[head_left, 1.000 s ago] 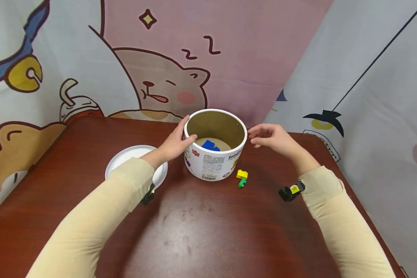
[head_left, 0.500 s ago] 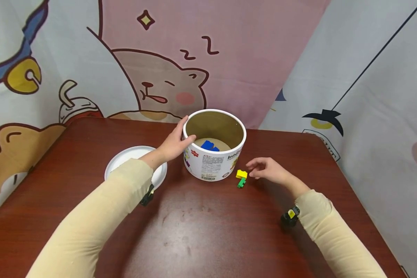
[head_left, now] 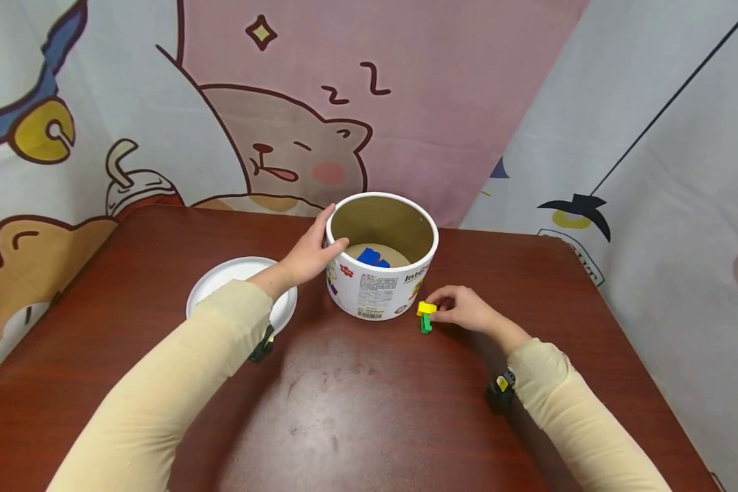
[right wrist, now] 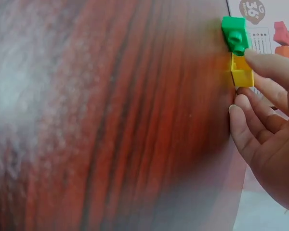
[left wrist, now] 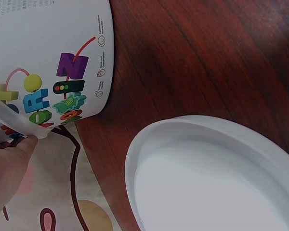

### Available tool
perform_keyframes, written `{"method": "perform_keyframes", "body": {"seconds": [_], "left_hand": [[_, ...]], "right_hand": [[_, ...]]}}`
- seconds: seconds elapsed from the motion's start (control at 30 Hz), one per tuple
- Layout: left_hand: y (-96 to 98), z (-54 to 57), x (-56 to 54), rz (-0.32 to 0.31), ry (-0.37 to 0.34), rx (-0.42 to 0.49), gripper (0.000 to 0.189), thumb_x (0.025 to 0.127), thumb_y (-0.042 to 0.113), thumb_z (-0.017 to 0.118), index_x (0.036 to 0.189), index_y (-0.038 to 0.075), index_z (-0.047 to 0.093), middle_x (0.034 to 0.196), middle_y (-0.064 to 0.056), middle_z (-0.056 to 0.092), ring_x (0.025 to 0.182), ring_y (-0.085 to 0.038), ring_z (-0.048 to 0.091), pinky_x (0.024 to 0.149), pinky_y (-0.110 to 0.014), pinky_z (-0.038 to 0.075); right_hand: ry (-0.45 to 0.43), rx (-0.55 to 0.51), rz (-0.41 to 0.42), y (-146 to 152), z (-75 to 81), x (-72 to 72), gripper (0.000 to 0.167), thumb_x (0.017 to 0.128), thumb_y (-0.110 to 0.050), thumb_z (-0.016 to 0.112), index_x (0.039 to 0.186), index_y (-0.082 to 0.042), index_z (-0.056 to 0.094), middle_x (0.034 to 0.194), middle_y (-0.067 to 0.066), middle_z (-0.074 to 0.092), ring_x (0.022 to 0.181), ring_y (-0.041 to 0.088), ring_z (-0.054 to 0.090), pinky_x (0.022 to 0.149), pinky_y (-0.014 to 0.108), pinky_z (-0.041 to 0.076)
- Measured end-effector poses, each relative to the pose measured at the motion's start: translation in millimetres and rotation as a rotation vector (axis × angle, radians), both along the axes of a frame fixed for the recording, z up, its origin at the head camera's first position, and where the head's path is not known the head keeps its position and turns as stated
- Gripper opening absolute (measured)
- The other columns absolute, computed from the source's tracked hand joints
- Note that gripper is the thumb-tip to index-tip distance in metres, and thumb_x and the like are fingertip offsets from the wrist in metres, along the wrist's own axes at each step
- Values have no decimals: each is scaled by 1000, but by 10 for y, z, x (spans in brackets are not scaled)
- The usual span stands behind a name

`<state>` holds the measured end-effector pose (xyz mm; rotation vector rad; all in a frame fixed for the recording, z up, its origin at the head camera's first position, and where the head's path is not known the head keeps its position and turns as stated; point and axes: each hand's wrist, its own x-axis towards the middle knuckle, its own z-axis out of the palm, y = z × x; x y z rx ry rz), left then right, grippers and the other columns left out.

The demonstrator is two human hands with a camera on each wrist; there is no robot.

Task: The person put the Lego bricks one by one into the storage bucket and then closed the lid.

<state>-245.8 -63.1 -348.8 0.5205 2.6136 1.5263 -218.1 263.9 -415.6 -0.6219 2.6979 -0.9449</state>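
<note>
A white printed bucket stands uncovered at the back of the table, with blue toy bricks on its floor. My left hand grips its left rim, thumb over the edge and fingers along the outside; the left wrist view catches part of that hand at the rim. Just right of the bucket, my right hand pinches a yellow toy brick between thumb and fingers. A green toy brick lies right against the yellow one, close to the thumb tip in the right wrist view.
A round white lid lies on the brown table left of the bucket, partly under the left forearm in the head view. A printed cartoon curtain hangs behind the table's far edge.
My right hand has come down from beside the bucket's rim to the small bricks and taken hold of the yellow one. The left hand stays on the rim.
</note>
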Motion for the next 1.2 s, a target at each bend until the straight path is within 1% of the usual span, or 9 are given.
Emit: {"method": "perform_keyframes", "body": {"seconds": [0.13,0.27,0.47,0.53,0.63,0.83,1.0,1.03,1.2], "left_hand": [[-1,1,4,-4,-12,-2,75,93,25,52,151,10,6,154,-17,19,136,-33,32,112,-46,28],[-1,-5,-1,-4,-16,-1,75,94,24,52,151,10,5,154,-17,19,136,-33,32,112,-46,27],[4,8,9,0,-12,-9,75,94,25,52,151,10,6,154,-17,19,136,-32,32,113,-45,27],[6,11,10,0,-9,-12,75,94,25,52,151,10,6,154,-17,19,136,-32,32,113,-45,27],[5,8,7,2,-12,-7,75,94,25,52,151,11,6,154,-17,19,135,-32,32,112,-45,27],[3,4,4,6,-15,-7,74,94,26,52,151,11,7,154,-16,20,135,-31,32,112,-45,27],[5,4,7,3,-9,-9,75,93,24,52,151,10,6,154,-17,19,136,-31,32,113,-45,26],[4,5,9,4,-8,-9,75,93,24,52,151,10,6,154,-17,18,136,-32,31,113,-45,26],[2,-2,7,7,-9,-1,75,93,23,53,151,10,7,154,-17,19,136,-32,32,113,-45,26]], "right_hand": [[12,11,3,-17,2,-7,24,77,-8,72,99,0,68,88,10,68,73,11,54,67,21,46],[-19,1,-22,12,10,-13,22,78,-10,71,98,-1,69,87,9,67,74,12,53,65,22,45],[-123,-106,-79,120,59,-15,25,81,-10,68,103,2,66,87,12,65,70,14,56,62,25,51],[-146,-140,-96,155,92,-14,27,82,-9,67,105,4,65,87,13,64,69,14,58,63,28,54],[-152,-157,-113,204,164,-15,28,82,-10,67,106,4,65,90,13,64,72,14,58,67,31,55],[-144,-155,-140,257,375,9,30,82,-13,68,108,3,64,95,15,64,76,13,58,71,34,55],[-140,-152,-155,301,506,-4,30,83,-14,67,109,1,64,94,12,64,77,15,61,73,37,55],[-141,-156,-156,307,534,-8,30,83,-13,67,109,1,64,94,12,63,78,16,62,74,37,55],[-120,-169,-150,327,708,-12,29,84,-12,66,110,2,63,94,10,63,80,17,63,72,26,55]]}}
